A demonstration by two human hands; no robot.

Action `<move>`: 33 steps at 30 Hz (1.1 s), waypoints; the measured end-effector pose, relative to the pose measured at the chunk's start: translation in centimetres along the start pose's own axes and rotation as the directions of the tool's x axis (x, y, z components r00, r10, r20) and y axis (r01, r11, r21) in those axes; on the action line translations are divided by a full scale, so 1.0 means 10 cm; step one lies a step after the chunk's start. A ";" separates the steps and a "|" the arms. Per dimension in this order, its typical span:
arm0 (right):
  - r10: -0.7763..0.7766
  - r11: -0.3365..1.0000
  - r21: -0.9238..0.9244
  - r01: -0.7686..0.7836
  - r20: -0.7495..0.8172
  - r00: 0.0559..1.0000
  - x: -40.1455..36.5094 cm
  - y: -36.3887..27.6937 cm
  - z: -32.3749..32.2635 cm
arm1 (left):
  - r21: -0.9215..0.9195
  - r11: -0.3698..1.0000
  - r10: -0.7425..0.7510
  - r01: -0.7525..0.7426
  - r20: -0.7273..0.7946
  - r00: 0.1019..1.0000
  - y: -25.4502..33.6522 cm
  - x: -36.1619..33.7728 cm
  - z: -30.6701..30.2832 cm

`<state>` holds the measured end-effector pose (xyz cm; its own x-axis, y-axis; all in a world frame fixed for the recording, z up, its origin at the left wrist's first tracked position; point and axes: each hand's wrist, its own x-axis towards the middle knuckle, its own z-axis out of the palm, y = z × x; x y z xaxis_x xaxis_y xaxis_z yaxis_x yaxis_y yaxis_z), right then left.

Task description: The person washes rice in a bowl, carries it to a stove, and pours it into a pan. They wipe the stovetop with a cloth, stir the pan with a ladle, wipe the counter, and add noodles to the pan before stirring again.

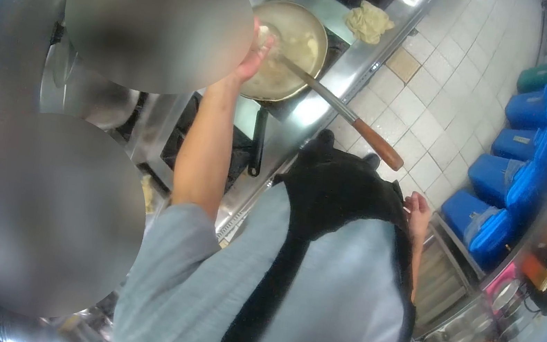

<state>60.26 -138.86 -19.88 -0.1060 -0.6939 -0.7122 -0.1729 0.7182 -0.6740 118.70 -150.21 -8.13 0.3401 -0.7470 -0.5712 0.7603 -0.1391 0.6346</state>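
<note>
My left hand (254, 56) is over the near-left side of a wide frying pan (303, 81), its fingers curled around something pale that I cannot make out. Cloudy liquid with a few pale lumps lies in the pan, whose black handle (258, 142) points toward me. A ladle-like tool with a long metal shaft and a wooden handle (376, 143) leans over the pan rim; its head is in the pan, near my left hand. Neither hand touches the wooden handle. Down by my right side, my right hand (417, 211) is loosely closed, with nothing visible in it.
A crumpled yellowish cloth (369, 22) lies on the steel stove edge beside the pan. Several blue bins (497, 171) line the right, past the tiled floor (432, 88). A steel rack (444, 272) stands behind my right hand. Two blurred ovals hide much of the left.
</note>
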 end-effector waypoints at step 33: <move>-0.177 0.959 -0.235 0.161 -0.047 0.983 0.30 0.55 -0.12 | 0.468 0.878 0.049 -0.098 0.116 0.992 -0.11 0.16 -0.05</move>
<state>57.84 -137.11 -25.51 -0.1192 -0.8117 -0.5718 -0.4127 0.5643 -0.7150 118.64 -150.88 -10.01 0.3102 -0.8235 -0.4751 0.3748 -0.3533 0.8571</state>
